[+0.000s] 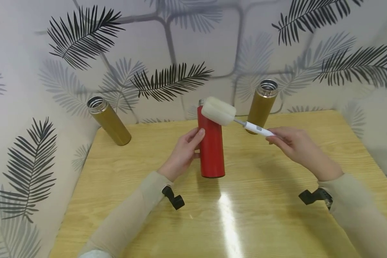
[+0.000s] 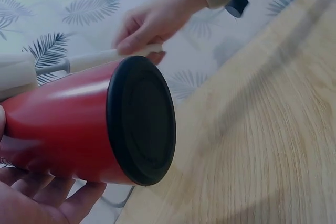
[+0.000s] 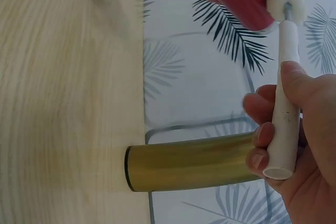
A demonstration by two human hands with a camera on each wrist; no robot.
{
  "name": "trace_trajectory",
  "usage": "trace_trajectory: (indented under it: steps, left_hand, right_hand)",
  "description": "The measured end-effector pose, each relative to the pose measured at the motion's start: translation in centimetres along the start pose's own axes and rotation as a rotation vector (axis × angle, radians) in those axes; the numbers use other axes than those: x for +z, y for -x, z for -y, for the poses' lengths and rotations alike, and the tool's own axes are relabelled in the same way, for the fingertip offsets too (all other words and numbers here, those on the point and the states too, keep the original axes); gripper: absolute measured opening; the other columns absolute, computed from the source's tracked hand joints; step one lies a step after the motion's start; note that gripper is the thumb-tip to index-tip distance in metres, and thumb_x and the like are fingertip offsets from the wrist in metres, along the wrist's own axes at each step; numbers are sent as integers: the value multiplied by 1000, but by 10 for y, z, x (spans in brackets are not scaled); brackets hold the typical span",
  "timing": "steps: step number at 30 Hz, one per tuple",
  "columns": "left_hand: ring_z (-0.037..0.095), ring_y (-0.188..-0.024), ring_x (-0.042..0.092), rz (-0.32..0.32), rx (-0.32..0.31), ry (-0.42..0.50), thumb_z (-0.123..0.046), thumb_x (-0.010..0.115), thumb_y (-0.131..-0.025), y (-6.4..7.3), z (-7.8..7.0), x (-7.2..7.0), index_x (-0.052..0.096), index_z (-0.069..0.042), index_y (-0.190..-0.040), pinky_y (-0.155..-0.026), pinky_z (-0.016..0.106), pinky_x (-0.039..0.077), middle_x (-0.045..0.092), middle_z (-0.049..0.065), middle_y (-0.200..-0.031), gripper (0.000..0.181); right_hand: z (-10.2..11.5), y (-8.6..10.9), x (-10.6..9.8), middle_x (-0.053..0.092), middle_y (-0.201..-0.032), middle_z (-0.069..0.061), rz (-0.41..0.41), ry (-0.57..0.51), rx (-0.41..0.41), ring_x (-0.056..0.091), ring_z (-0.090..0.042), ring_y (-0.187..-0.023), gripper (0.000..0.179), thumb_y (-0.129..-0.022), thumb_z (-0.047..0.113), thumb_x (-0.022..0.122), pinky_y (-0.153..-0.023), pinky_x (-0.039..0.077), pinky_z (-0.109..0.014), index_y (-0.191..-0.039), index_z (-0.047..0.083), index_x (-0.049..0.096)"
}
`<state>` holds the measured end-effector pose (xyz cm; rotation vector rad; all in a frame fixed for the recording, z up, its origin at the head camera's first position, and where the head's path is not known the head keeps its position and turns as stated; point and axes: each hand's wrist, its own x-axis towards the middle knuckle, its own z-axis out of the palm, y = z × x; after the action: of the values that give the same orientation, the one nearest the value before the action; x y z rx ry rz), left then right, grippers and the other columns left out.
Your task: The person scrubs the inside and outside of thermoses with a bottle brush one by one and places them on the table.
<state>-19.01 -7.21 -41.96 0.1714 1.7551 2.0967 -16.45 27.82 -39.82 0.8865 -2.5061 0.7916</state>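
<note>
A left hand grips the red bottle, its mouth partly hidden by the brush a right hand holds.

Tabletop glare, wrist views seemingly soft

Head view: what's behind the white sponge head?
The upper part of the red bottle and, beyond, patterned wall. A sliver of metal rim shows left of the sponge head; the rest of the mouth and the bottle's inside are hidden.
</note>
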Motion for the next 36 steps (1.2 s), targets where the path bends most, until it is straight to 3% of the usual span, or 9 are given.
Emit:
trace_trajectory:
  steps: [7, 16, 26, 36]
  left_hand:
    - [22, -111, 68, 8, -8, 45, -32, 51, -112, -2, -4, 1, 50, -11, -153, -88, 38, 58, 63, 16, -139, 47]
    - [22, -107, 64, -49, -25, 124, -36, 54, -110, -7, -5, -6, 55, -10, -148, -85, 35, 56, 64, 8, -129, 47]
    - [21, -109, 65, -88, -29, 167, -42, 55, -108, -8, -6, -12, 57, -11, -146, -89, 35, 58, 64, 9, -132, 49]
    - [20, -108, 66, -99, -13, 219, -41, 53, -109, -12, -9, -17, 55, -8, -145, -86, 35, 58, 66, 7, -125, 49]
  right_hand:
    - [-1, 5, 6, 66, -82, 6, 48, -88, -26, 48, -1, -65, 24, -86, -8, 77, -57, 41, -17, -107, 3, 75]
    - [-2, 21, 12, 65, -87, 10, 181, -95, -27, 49, -1, -70, 26, -87, -5, 78, -59, 45, -23, -108, 10, 74]
    - [-2, 42, 17, 69, -91, 10, 184, -130, -129, 51, 2, -75, 26, -88, -3, 78, -64, 44, -16, -110, 10, 74]
    - [0, 50, 17, 65, -94, 11, 170, -99, -149, 48, 2, -76, 22, -93, 4, 77, -65, 41, -15, -112, 13, 71]
